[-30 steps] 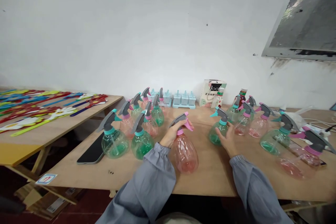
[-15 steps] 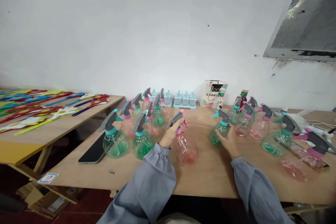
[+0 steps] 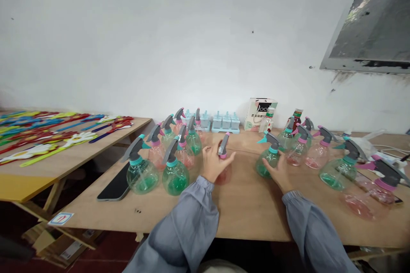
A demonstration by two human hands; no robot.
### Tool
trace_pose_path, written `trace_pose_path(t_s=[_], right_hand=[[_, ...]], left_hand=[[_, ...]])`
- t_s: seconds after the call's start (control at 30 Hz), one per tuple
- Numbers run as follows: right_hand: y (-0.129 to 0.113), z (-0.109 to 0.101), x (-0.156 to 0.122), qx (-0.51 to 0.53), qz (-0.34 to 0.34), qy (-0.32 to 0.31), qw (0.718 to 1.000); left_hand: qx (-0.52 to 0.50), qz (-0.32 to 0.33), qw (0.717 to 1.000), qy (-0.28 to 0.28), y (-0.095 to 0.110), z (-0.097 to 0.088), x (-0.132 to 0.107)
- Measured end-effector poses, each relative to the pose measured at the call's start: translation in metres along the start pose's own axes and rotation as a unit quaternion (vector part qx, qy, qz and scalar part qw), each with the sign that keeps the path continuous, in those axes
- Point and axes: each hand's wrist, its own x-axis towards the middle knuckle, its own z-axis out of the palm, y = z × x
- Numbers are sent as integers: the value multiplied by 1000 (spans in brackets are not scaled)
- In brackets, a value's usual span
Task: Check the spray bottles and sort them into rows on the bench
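Note:
My left hand (image 3: 216, 163) is open around a pink spray bottle (image 3: 224, 175), thumb and fingers spread on either side of its grey sprayer head. The hand hides much of that bottle, which stands on the table. My right hand (image 3: 279, 170) grips the side of a green spray bottle (image 3: 263, 162) with a grey head and teal nozzle; some of its fingers are hidden behind the bottle. To the left of my left hand are more bottles, including a green one (image 3: 175, 177) and another green one (image 3: 142, 177). A pink bottle (image 3: 365, 200) sits far right.
A dark phone (image 3: 112, 185) lies on the wooden table (image 3: 250, 217) at left. Light-blue moulds (image 3: 226, 123), a paper bag (image 3: 253, 115) and a red bottle (image 3: 296, 117) stand along the wall. Colourful hand-shaped items (image 3: 77, 136) cover the neighbouring table.
The pink spray bottle now stands farther back and more upright. My left hand has gone from gripping its head to spread fingers around it. My right hand stays on the green bottle.

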Motion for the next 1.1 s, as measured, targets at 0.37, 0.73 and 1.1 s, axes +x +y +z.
trace_pose_path(t_s=[0.37,0.73,1.1], right_hand=[[-4,4,-1,25,8,6,1000],[-14,8,-11,81,-3,-39,996],[-26,14,-18,84,0,-70,994]], left_hand=[[293,-46,951,-89,-24,29,-2],[295,-156,940,-69,-70,82,93],[188,-96,977,-25,-67,78,98]])
